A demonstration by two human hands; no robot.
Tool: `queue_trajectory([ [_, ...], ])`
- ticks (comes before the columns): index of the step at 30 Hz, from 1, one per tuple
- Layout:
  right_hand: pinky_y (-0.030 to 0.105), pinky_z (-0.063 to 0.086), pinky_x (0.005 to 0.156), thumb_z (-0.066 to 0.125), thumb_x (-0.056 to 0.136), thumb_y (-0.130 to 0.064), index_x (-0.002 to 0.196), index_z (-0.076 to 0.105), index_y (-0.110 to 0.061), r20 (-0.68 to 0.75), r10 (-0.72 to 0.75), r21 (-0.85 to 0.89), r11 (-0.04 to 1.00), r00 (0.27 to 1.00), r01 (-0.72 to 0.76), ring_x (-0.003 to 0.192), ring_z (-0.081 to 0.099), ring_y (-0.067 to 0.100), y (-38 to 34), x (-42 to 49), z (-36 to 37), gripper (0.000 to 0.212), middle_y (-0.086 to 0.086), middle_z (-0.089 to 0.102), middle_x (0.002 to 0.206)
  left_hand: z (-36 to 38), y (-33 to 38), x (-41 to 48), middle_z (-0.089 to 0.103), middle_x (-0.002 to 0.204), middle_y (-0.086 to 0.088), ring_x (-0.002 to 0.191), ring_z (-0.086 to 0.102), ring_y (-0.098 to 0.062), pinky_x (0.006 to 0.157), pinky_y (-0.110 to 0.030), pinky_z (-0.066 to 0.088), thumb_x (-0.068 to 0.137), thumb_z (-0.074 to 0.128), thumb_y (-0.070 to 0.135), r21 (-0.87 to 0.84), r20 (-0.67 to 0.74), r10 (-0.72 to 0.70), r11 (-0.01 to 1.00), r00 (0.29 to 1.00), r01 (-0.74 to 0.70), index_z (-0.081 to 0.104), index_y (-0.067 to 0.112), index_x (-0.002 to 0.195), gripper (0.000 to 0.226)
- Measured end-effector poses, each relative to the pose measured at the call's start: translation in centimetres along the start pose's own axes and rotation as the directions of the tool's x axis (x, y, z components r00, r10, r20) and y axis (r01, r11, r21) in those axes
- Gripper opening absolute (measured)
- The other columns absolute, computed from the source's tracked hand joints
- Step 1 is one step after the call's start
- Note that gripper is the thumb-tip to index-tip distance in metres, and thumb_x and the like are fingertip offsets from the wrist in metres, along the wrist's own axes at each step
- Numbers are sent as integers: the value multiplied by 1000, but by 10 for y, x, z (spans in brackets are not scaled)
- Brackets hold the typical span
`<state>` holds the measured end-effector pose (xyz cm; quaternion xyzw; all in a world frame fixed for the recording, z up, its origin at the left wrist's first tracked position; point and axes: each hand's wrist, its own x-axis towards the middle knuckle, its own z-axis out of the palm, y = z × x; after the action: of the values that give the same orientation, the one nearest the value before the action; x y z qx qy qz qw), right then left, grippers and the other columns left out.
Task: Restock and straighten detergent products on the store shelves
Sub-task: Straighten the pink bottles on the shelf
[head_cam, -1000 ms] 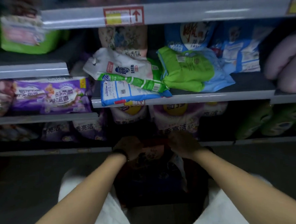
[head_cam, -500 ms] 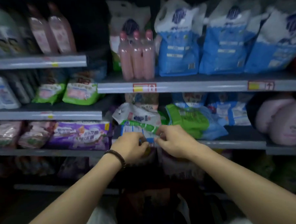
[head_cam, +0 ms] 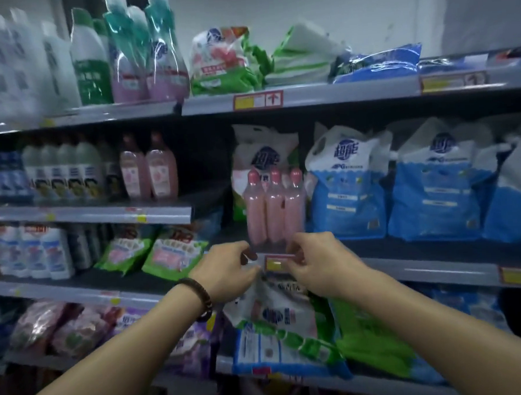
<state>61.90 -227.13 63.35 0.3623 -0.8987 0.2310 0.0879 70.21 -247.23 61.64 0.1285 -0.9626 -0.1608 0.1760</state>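
Observation:
A clear-wrapped pack of three pink bottles [head_cam: 274, 208] stands at the front edge of the middle shelf [head_cam: 423, 272], just above a red and yellow price tag [head_cam: 279, 262]. My left hand [head_cam: 227, 270] pinches the pack's lower left corner. My right hand [head_cam: 320, 265] pinches its lower right corner. Both hands have their fingers curled at the wrap's bottom edge. A white and green detergent pouch [head_cam: 277, 320] lies tilted on the shelf below, under my hands.
Large blue and white detergent bags [head_cam: 346, 192] stand right of the pack, a white and green bag [head_cam: 262, 146] behind it. Pink bottles [head_cam: 149, 170] and white bottles [head_cam: 62, 174] fill the left shelves. Green pouches [head_cam: 171, 253] lie lower left. Bags crowd the top shelf [head_cam: 323, 93].
My view swung up from the floor to the shelves. Both hands rose from a dark container below, past the pouch shelf, to the base of the pink bottle pack.

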Motion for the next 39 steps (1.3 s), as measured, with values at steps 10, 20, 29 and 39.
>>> queue_trajectory([
  [10,41,63,76,64,93,-27,101,64,-19,-228,83,-22,996,970,-90,85,66,25,-28,132,-17,11,3,65,96,-17,-2,140,54,132,-6,112,62,-30,85,-32,55,83,79,50,-288,-186,-38,958,982,-17,41,23,138,72],
  [20,32,52,68,63,96,-10,100,65,-2,-233,145,-84,982,962,-169,88,69,30,-34,217,-20,8,16,69,104,15,-20,194,65,116,-3,104,67,-28,85,-34,56,77,84,49,-402,-237,-64,915,969,-38,49,19,132,72],
  [29,47,62,80,75,93,-24,123,57,-16,-309,66,-95,990,949,-100,92,70,32,-36,230,0,35,10,69,104,-14,-61,190,71,110,7,96,65,-13,64,-3,39,81,85,23,-348,-186,41,932,982,-104,60,25,125,51],
  [39,49,66,76,59,95,-9,131,50,-17,-57,133,190,974,990,-120,92,71,32,-33,230,-9,37,9,62,110,-42,-84,189,60,128,3,111,57,-18,88,-29,45,91,72,13,-263,-18,-4,965,1000,-1,42,24,148,66],
])
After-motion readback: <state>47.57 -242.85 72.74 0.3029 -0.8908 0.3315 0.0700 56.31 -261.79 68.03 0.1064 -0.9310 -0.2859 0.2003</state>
